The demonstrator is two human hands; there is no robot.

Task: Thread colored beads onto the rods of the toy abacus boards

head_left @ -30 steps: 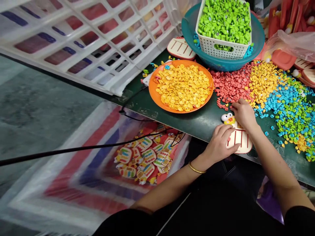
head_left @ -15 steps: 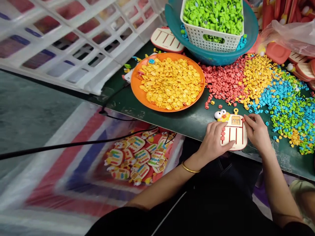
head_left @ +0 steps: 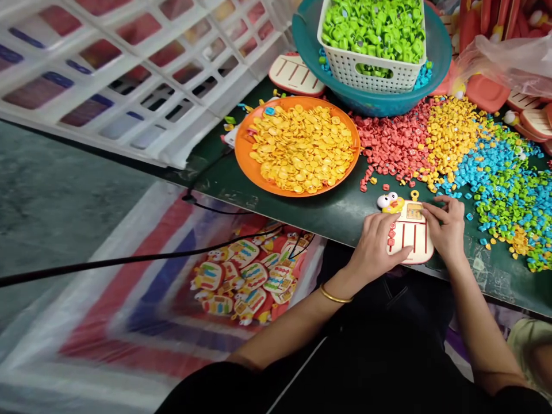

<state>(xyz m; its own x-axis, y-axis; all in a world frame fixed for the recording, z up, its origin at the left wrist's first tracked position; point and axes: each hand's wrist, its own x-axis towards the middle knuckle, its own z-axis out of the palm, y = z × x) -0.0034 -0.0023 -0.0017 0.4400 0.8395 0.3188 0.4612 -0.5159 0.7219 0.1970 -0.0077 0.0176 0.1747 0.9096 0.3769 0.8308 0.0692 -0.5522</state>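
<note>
A cream duck-headed toy board (head_left: 409,237) with slots lies near the front edge of the dark green table (head_left: 328,210). A few red beads sit in its left slot. My left hand (head_left: 377,244) rests on and grips the board's left side, a gold bangle on the wrist. My right hand (head_left: 446,227) is at the board's upper right, fingers pinched together over it; whatever is between them is too small to see. Just beyond lie piles of red beads (head_left: 397,146), yellow beads (head_left: 452,132) and blue beads (head_left: 495,172).
An orange plate (head_left: 238,154) of yellow pieces stands to the left. Behind it a teal bowl (head_left: 375,106) holds a white basket (head_left: 371,77) of green pieces. A white crate (head_left: 129,69) leans at left. A bag of finished toys (head_left: 245,279) and a black cable (head_left: 129,261) are below.
My right hand left the red bead pile, came back to the board's upper right and now pinches over it. My left hand stayed on the board. The view shifted slightly.
</note>
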